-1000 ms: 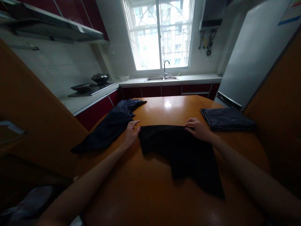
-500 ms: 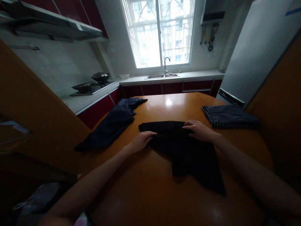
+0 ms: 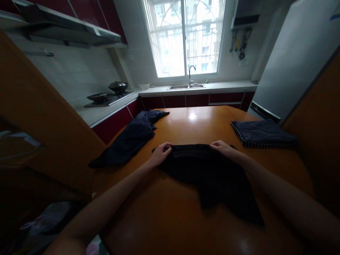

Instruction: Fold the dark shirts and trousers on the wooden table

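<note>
A black garment that looks like a pair of shorts (image 3: 212,177) lies spread on the wooden table in front of me, its top edge running left to right and its lower part trailing toward the near right. My left hand (image 3: 160,154) pinches the left end of that top edge between thumb and fingers. Near the right end, my right hand (image 3: 223,148) grips the same edge, fingertips over the fabric. Finer details of the dark cloth are too dim to make out.
A crumpled dark blue garment (image 3: 130,136) lies along the table's left side. Folded dark cloth (image 3: 262,132) rests at the right. The table (image 3: 159,212) has a rounded edge. Beyond it are a sink (image 3: 179,87), a stove with pans (image 3: 99,101) and a fridge (image 3: 289,60).
Both hands have taken hold of the top edge of the black shorts. That edge has come nearer to me, and the left hand has shifted to its left end. The view has tilted slightly.
</note>
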Tool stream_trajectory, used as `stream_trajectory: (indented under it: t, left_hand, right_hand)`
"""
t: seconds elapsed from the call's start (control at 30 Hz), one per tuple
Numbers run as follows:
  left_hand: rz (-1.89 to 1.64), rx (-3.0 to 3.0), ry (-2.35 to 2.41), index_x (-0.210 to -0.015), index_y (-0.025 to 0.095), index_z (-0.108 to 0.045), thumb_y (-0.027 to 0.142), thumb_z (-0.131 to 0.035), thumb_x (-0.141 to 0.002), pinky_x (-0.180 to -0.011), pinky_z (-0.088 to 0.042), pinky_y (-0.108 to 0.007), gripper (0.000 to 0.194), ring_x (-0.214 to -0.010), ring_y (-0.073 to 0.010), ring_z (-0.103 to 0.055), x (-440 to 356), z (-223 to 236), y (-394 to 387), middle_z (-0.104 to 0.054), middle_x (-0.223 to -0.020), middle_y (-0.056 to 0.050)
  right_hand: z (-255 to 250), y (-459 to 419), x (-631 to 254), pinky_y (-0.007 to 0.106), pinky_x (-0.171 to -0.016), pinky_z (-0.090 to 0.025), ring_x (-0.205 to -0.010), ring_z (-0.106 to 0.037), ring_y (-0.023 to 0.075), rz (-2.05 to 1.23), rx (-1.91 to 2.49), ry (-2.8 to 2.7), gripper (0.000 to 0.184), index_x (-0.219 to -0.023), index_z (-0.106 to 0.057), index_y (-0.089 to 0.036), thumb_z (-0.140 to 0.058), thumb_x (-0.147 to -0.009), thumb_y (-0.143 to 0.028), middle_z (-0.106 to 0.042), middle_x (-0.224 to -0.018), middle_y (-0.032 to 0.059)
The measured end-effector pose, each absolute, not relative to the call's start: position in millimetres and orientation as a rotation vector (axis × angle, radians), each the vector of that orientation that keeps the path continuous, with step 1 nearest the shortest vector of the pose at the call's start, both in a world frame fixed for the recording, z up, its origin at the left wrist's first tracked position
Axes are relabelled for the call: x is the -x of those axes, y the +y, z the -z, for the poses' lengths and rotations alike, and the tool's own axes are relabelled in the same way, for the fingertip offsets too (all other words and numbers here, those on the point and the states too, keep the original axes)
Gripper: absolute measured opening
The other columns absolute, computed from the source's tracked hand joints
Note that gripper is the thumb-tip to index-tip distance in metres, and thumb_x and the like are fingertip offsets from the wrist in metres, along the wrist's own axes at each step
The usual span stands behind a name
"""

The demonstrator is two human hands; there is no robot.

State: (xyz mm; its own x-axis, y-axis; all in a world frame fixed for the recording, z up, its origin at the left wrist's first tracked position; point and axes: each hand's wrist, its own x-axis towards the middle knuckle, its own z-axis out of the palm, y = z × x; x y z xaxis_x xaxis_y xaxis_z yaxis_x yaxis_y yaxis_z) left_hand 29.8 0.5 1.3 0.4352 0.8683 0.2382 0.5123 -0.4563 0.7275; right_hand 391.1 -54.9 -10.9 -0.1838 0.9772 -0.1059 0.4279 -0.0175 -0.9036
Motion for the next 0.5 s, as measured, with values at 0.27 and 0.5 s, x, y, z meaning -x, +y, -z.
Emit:
stream_trajectory:
  t: [0.27, 0.5]
  left_hand:
    - [-0.337, -3.029, 0.766, -0.154, 0.026, -0.041, 0.048, -0.059, -0.097, -0.103, -0.049, -0.042, 0.063, -0.123, -0.0304, -0.061, -75, -44, -47, -0.062, -0.137, -0.013]
    - [-0.077, -2.619, 0.883, -0.126, 0.024, -0.071, 0.002, -0.056, -0.086, -0.084, -0.058, -0.031, 0.048, -0.09, -0.0223, -0.075, -107, -74, 14, -0.079, -0.103, -0.006]
  right_hand:
    - [1, -71, -378, 0.026, -0.058, -0.041, -0.062, -0.055, 0.0151, -1.368, 1.432, -1.591, 0.056, -0.079, -0.074, -0.015, -0.075, -0.067, -0.07, -0.067, -0.07, 0.0027]
    - [-6, -78, -377, 0.029, -0.057, -0.044, -0.063, -0.059, 0.0186, -1.187, 1.447, -1.613, 0.06, -0.075, -0.073, -0.016, -0.066, -0.073, -0.076, -0.068, -0.069, 0.0037]
